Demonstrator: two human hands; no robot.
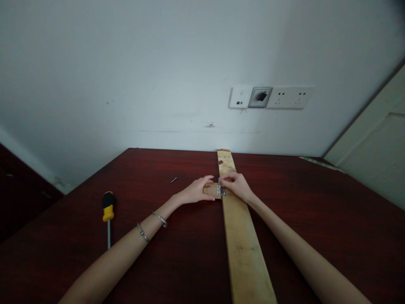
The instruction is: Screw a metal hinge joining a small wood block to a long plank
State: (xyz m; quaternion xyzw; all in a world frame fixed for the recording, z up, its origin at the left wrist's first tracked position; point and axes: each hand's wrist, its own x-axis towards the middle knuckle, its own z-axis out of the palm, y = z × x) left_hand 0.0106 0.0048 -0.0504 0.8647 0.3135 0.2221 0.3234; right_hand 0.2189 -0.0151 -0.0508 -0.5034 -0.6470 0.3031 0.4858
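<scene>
A long wooden plank (242, 236) lies lengthwise on the dark red table, and a short wood block (210, 191) butts against its left edge. Across the joint sits a small metal hinge (219, 190). My left hand (198, 191) is wrapped around the short block, thumb on the near side and fingers on the far side. Over the plank, my right hand (236, 184) pinches its thumb and fingertips together at the hinge's far end. What is between those fingertips is too small to make out.
A yellow and black screwdriver (108, 211) lies at the left, its shaft partly behind my left forearm. One loose screw (174, 180) rests left of the block. The wall with sockets (278, 98) borders the table's (152, 164) far edge.
</scene>
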